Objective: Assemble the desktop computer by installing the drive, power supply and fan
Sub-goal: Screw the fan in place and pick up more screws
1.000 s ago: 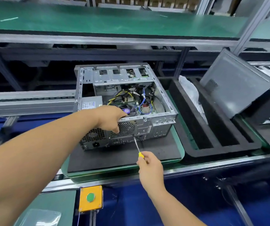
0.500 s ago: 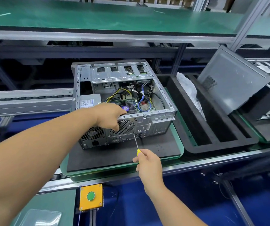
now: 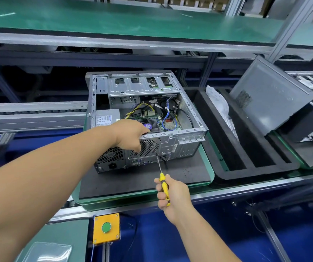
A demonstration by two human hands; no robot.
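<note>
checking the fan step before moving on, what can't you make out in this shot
- Head view: the screwdriver tip meets the case rear beside the fan grille; any screw there is too small to see.
- The left hand covers the case edge and part of the fan.
- The power supply label is too small to read.
- The right hand hides most of the screwdriver's handle.

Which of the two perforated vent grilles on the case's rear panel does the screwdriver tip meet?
The round fan grille beside the left hand; the screwdriver tip meets its lower right corner. The power supply grille lies farther left.
</note>
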